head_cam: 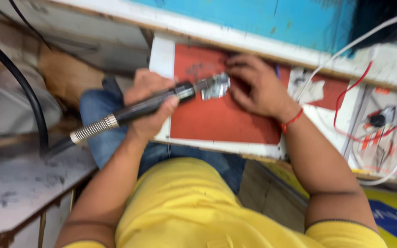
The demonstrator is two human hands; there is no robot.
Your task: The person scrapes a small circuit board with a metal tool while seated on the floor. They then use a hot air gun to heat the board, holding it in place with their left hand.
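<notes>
One left hand, left of centre frame, fingers wrapped tight round one black rotary handpiece, held at a slant rising toward the right. One coiled metal spring sleeve at the lower-left end of the handpiece, joined to one thick black flexible shaft curving up toward the upper left of the frame. One small shiny silver piece at the handpiece tip, just right of the left hand, centre of frame; too blurred to tell its exact shape. One right hand, right of centre, palm down and fingers bent, fingertips at or touching the silver piece from the right; whether pinching it or only steadying it cannot be told. One red thread band round the right wrist. One red mat beneath both hands and the silver piece, lying on a white-edged surface. One blue panel along the upper edge of the frame. Red and white wires, several, number unclear, at the right of the frame. One yellow shirt at lower centre; blue jeans below the left hand.
</notes>
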